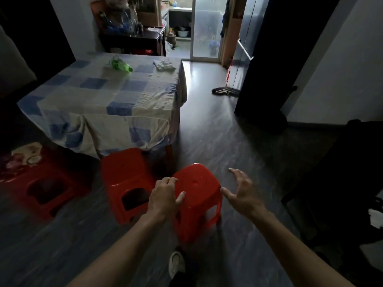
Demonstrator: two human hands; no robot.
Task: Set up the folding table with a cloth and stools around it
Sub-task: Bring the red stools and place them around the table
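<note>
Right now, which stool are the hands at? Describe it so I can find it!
Find the table under the blue-checked cloth. Red stools stand along its near side; take the rightmost stool, off the corner. Only it has the left hand on its seat, the right hand beside it.

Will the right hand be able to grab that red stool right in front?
Probably yes. The right hand hovers open just beside the nearest red stool, with nothing between them. The left hand grips its other edge.
</note>
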